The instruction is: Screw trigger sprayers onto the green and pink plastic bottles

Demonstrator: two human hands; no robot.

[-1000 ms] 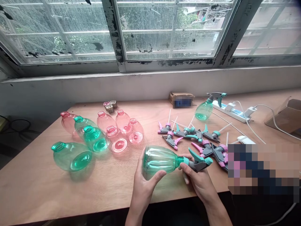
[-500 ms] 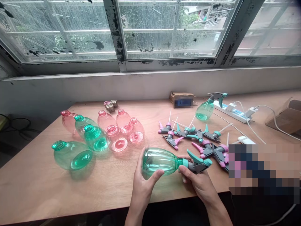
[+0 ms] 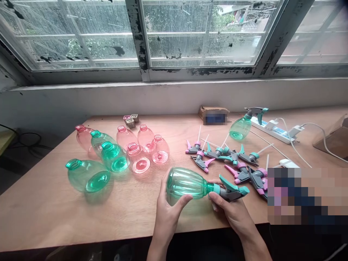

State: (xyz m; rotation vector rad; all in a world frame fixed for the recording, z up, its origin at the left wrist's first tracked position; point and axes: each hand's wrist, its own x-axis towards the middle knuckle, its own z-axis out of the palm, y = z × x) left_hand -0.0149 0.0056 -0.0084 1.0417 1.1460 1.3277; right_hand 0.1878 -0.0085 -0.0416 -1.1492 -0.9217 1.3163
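Note:
A clear green spray bottle (image 3: 187,183) lies sideways in the air above the table's front edge, its base to the left. My left hand (image 3: 170,212) is closed around the base end, thumb across the near side. At the neck, my right hand (image 3: 231,212) grips the turquoise collar between thumb and fingers; some of those fingers are hidden behind it. The grey and turquoise trigger sprayer (image 3: 232,190) sits on the neck and points right. Beyond the hands lie several loose trigger sprayers, turquoise ones (image 3: 231,156) and pink ones (image 3: 248,175), with white tubes.
On the left stand several open pink bottles (image 3: 140,159) and green bottles (image 3: 88,175). A complete green spray bottle (image 3: 240,127) stands near a white power strip (image 3: 274,129) with cables. Toward the wall are a small cardboard box (image 3: 213,115) and small blocks (image 3: 130,121). A blurred patch covers the right corner.
The whole view has shifted slightly, with the scene a little further right. Both hands keep the same hold on the spray bottle; no other change shows.

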